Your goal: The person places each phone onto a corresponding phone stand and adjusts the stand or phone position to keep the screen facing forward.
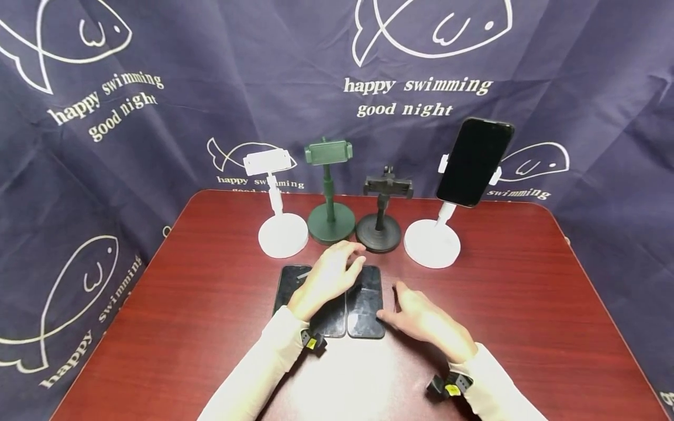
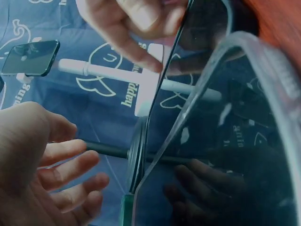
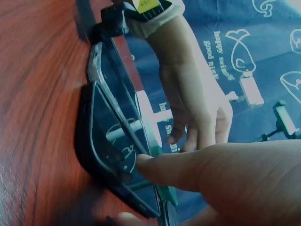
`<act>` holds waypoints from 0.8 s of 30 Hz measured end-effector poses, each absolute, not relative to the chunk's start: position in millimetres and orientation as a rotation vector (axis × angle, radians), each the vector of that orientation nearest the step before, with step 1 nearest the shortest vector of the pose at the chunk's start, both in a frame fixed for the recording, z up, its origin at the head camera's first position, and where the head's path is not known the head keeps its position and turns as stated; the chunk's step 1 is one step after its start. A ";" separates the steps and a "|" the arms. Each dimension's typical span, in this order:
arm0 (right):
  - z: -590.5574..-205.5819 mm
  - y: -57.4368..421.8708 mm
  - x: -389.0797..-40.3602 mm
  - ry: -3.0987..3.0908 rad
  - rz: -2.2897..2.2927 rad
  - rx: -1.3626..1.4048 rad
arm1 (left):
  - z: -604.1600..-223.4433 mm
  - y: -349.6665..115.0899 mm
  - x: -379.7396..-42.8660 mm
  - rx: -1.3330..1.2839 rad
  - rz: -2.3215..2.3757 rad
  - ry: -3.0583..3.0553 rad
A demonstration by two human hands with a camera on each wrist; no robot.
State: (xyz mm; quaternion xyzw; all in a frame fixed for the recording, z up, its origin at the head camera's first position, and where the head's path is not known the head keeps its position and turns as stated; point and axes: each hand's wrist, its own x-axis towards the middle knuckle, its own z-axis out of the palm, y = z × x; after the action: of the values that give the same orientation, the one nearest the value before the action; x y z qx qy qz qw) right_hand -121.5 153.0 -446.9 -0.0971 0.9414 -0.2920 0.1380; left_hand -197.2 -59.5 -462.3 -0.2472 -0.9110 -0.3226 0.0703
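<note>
My left hand hovers over several dark phones lying flat side by side, its fingers loosely bent and holding nothing. In the left wrist view the left hand is apart from the glass. At the right-hand phone, my right hand has its thumb at the right edge, with the other fingers beside it over the table. The right wrist view puts the thumb over that phone's screen; whether it presses is unclear. The left-hand phone and the middle phone are partly covered by my left hand and forearm.
Behind the phones stand a white phone stand, a green stand, a black stand and another white stand bearing an upright, tilted phone. The red-brown table backs onto a printed blue curtain.
</note>
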 end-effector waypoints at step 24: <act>-449.3 135.7 -100.5 2.717 -0.912 -0.512 | -475.8 -58.3 -188.5 -0.707 -0.422 -3.025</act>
State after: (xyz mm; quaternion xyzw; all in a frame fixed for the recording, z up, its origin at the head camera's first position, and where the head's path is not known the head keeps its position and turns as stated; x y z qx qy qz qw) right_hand -100.5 135.7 -449.3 -0.1746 0.9271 -0.3112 0.1149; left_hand -188.5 -58.3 -475.8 -0.2255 -0.9649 -0.1347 0.0032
